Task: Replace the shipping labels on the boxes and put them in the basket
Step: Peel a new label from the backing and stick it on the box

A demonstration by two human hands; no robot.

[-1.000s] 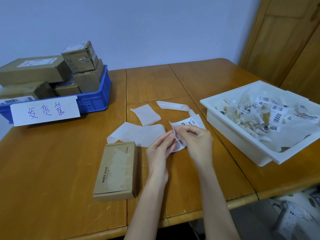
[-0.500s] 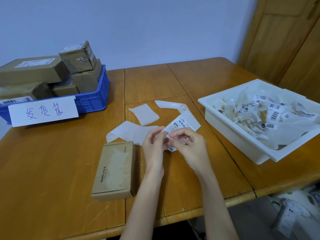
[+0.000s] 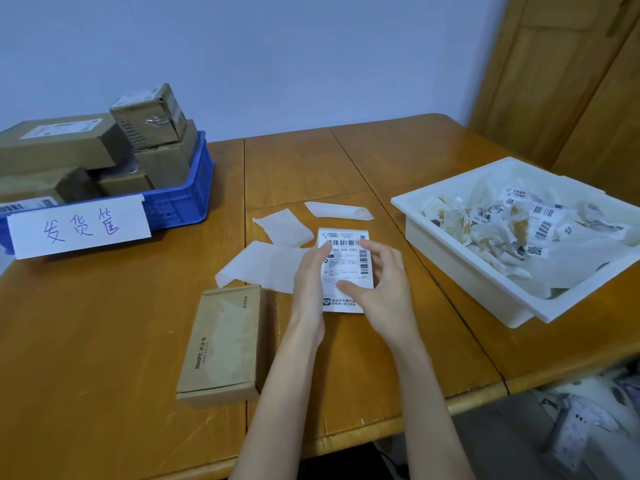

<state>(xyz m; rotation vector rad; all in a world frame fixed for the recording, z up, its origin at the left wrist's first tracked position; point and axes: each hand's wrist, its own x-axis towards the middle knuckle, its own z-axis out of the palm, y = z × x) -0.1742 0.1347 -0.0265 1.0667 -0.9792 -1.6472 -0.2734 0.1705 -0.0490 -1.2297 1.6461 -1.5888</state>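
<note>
A wooden worktop (image 3: 104, 341) is carrying everything, largest first a blue basket (image 3: 180, 202) at the far left, which is holding a heap of brown boxes (image 3: 59, 143) and wearing a white handwritten sign (image 3: 79, 225) on its front. Across from it at the right edge a white tray (image 3: 460, 268) is sitting, filled with crumpled used labels (image 3: 519, 223). Nearer the person, a flat brown box (image 3: 221, 344) is lying on the worktop left of the forearms, its top bare of any label and showing a pale scuffed patch. Beyond it several white backing papers (image 3: 263, 265) are lying loose, some overlapping. A fresh shipping label (image 3: 344, 265) is lying face up, barcodes showing, between the two hands. The left hand (image 3: 308, 289) is resting along the label's left edge with its fingers (image 3: 322, 252) straight, touching the paper. The right hand (image 3: 384, 285) is hovering at the label's right edge, fingers spread and loosely bent, thumb lying across the lower part; whether it is pinching the paper I cannot tell.
</note>
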